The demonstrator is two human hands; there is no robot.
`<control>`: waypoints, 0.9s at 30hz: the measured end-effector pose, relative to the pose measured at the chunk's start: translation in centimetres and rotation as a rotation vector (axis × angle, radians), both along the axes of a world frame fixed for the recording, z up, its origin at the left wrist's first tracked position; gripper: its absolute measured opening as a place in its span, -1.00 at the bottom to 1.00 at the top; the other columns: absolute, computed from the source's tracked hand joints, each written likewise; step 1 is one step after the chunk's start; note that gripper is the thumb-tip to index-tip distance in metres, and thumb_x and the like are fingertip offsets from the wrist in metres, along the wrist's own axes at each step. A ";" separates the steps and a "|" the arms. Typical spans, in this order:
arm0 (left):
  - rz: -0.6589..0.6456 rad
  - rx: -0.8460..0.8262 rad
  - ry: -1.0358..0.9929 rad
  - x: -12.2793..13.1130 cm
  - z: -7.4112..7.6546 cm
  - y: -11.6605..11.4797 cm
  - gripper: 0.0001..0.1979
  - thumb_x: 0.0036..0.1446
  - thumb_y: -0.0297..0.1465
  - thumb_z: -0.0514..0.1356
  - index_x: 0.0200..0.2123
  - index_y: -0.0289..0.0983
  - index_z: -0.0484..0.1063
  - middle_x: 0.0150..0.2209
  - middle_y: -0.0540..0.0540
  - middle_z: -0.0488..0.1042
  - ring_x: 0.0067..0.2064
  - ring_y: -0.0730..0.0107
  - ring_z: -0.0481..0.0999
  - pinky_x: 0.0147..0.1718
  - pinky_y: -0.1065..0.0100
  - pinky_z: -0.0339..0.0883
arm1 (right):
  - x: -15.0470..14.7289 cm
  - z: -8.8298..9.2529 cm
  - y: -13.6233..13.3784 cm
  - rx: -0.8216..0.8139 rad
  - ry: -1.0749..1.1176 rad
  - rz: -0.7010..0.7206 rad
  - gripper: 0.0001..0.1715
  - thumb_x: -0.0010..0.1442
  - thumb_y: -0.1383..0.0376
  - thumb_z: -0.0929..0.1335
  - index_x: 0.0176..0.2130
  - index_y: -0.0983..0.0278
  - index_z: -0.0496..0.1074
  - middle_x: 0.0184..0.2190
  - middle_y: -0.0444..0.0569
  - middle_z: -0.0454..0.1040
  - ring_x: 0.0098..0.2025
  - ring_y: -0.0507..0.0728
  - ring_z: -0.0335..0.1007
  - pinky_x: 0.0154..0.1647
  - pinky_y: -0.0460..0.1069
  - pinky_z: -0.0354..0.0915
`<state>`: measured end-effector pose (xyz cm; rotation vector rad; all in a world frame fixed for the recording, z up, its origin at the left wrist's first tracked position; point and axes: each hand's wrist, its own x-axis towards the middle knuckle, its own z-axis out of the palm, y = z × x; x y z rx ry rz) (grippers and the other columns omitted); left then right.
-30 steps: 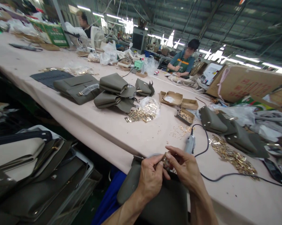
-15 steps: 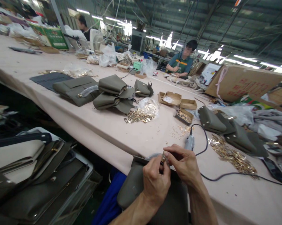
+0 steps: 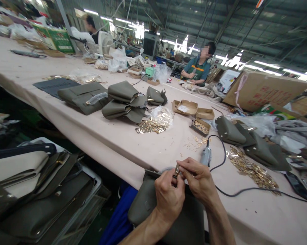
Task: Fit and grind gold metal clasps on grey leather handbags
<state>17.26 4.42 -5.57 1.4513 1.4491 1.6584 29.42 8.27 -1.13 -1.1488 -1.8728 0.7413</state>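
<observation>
An olive-grey bag rests on my lap against the table's front edge. Above its upper part, my left hand is closed, thumb and fingers pinching a small gold metal clasp. From the other side, my right hand pinches the same clasp between thumb and forefinger. My fingers cover much of the clasp, so how it joins the bag is hidden. Just beyond my right hand, a grey electric screwdriver lies on the table with its black cable trailing right.
Gold metal frames lie heaped beside stacked olive bags. Small cardboard boxes hold tiny parts, some spilled nearby. A pile of gold fittings is at right. At lower left stands a crate of bags. A co-worker sits across the table.
My hands stay at nearly the same spot. The fingers of my right hand have shifted slightly on the clasp, which shows a little more now.
</observation>
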 end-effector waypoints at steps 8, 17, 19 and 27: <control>-0.002 0.005 0.026 -0.2 0.1 -0.2 -0.78 0.31 -0.47 0.12 -0.22 -0.34 0.59 -0.45 -0.12 0.52 -0.52 0.34 0.49 -0.47 0.36 0.35 | 0.4 1.0 0.1 0.024 -0.059 0.107 -0.74 0.44 0.31 0.37 0.02 0.15 0.64 -0.33 -0.07 0.48 -0.30 0.09 0.41 -0.30 -0.03 0.31; -0.034 0.041 0.011 -0.4 0.0 -0.2 -0.82 0.26 -0.50 0.16 -0.21 -0.30 0.60 -0.45 -0.08 0.51 -0.53 0.37 0.46 -0.44 0.36 0.32 | 2.6 3.2 3.4 -0.328 -0.074 0.336 -0.69 0.32 0.10 0.49 -0.08 0.27 0.67 -0.34 -0.02 0.53 -0.40 0.09 0.44 -0.38 -0.06 0.36; -0.035 0.051 0.018 -0.4 0.0 -0.2 -0.81 0.25 -0.52 0.15 -0.21 -0.30 0.59 -0.45 -0.08 0.51 -0.53 0.38 0.46 -0.45 0.37 0.32 | 2.6 3.8 4.0 -0.402 -0.068 0.364 -0.69 0.28 0.08 0.52 -0.16 0.28 0.67 -0.38 -0.05 0.53 -0.42 0.08 0.43 -0.39 -0.08 0.36; -0.052 0.074 0.013 -0.4 0.0 -0.4 -0.78 0.24 -0.55 0.13 -0.19 -0.33 0.59 -0.43 -0.10 0.52 -0.56 0.41 0.43 -0.50 0.39 0.29 | 2.0 5.8 6.1 -0.609 -0.161 0.525 -0.64 0.23 0.04 0.52 -0.23 0.30 0.66 -0.41 -0.03 0.55 -0.46 0.08 0.42 -0.44 -0.09 0.34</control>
